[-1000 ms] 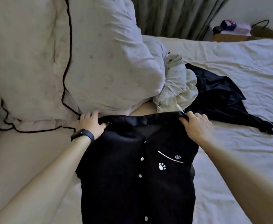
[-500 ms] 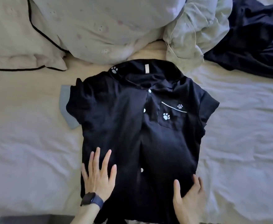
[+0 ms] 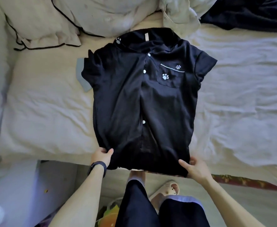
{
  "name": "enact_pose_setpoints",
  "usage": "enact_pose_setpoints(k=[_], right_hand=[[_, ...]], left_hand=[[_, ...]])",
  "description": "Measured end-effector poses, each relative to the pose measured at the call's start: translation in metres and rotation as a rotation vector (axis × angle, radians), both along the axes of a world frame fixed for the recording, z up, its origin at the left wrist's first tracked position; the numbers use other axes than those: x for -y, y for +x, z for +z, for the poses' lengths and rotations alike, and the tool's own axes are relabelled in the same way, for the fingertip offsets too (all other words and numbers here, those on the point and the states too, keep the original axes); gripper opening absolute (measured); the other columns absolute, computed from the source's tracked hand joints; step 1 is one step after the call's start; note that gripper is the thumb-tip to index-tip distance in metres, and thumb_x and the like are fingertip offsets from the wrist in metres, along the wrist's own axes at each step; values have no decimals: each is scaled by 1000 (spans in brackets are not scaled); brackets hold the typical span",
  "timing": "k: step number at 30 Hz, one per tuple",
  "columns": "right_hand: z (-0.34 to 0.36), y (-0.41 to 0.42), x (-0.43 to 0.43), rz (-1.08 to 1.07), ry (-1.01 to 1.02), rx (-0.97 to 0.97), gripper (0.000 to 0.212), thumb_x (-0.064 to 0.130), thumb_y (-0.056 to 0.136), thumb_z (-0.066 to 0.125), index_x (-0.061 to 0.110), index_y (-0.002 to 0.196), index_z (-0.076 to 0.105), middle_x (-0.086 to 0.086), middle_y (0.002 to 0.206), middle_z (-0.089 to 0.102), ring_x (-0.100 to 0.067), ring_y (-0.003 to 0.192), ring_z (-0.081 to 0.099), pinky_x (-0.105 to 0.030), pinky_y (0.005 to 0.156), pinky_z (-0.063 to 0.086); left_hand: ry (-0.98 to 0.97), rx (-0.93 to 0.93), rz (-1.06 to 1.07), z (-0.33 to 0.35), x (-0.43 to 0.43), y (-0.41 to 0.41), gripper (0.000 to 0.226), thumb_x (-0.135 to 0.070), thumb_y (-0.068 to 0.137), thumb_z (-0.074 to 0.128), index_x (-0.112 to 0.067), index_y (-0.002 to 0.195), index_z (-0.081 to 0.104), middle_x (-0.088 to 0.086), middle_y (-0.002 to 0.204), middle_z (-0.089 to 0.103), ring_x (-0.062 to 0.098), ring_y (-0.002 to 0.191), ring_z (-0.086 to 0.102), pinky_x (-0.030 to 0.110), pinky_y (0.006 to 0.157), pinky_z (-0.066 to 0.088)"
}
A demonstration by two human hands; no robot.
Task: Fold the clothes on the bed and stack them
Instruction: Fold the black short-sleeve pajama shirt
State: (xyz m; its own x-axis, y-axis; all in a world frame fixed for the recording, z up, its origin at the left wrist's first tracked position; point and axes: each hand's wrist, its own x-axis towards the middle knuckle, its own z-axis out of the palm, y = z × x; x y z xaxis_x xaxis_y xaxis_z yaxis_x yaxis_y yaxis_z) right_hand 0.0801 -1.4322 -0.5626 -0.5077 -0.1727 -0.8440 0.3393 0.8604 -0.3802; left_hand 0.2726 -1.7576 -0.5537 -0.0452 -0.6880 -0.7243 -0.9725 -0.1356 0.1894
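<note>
Black shirt [image 3: 144, 102] spread front-up, long axis pointing away, collar far, hem nearest; left hand [image 3: 101, 157] and right hand [image 3: 196, 168] each gripping a hem corner, equally close.

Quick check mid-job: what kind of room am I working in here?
Most likely a bedroom in a home. There is a bed with a wrinkled white sheet, a black-piped pillow at its far end, and a black pajama shirt spread flat on it for folding.

black wristband [image 3: 97, 167], dark shorts [image 3: 159, 208], pale slippers [image 3: 170, 189]
</note>
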Motion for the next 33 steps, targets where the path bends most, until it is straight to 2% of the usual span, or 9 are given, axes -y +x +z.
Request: enact_pose_setpoints(k=[3,9,12,17,24,26,28,30,33], right_hand=[[-8,11,-8,-20,-17,-53,15,37,94,69,24,101,71,0,92,75,-22,85,71,-41,79,58],[-10,31,-20,-224,79,-188,26,28,103,48,3,105,54,-21,101,66,-40,94,59,-41,74,40],[-3,40,-35,-281,153,-235,26,25,104,45,4,118,51,-28,116,63,-45,110,55,-42,82,38],[-11,54,-37,-291,222,-274,31,20,106,42,3,130,51,-32,125,61,-51,117,54,-48,92,40],[-16,86,10,-444,373,-385,39,18,97,54,-4,128,47,-31,131,52,-47,122,48,-50,104,37],[-9,103,28,-394,271,-454,34,30,96,58,6,119,53,-16,119,59,-39,114,53,-45,94,41],[-7,115,48,-426,153,-295,35,49,96,57,17,111,57,1,105,65,-26,102,60,-39,84,42],[-9,117,67,-643,63,12,58,62,97,54,10,122,59,-3,116,67,-24,103,63,-42,85,51],[-21,112,84,-1141,-144,360,80,59,98,57,1,151,40,-14,142,58,-27,125,61,-41,100,49]], left_hand=[[-73,-10,-89,-3,-11,12,33,-31,101,54,-14,75,46,5,72,52,26,69,52,34,65,39],[-193,-153,159,8,-10,43,15,-24,106,40,-10,104,43,10,89,55,31,79,53,36,68,39],[-256,-153,78,16,4,67,20,-23,106,44,-8,120,44,8,103,57,30,91,53,39,80,42],[-248,-148,-59,7,28,93,18,-13,100,56,-14,116,48,6,109,58,29,93,55,39,83,43],[-274,6,-122,-13,30,80,35,-6,95,55,-12,127,42,17,130,52,41,107,56,48,85,49],[-446,30,-254,-11,16,75,40,-12,90,64,-8,125,45,20,129,49,44,109,54,52,81,50],[-547,-102,-440,-9,-8,66,33,-20,86,71,-9,112,53,15,116,53,39,100,55,49,76,50],[-349,-193,-431,-14,-34,50,23,-36,91,67,-17,98,56,1,103,56,29,95,58,41,77,49],[259,-178,255,-26,-63,21,45,-53,94,59,-14,116,51,1,109,59,28,106,60,44,93,52]])
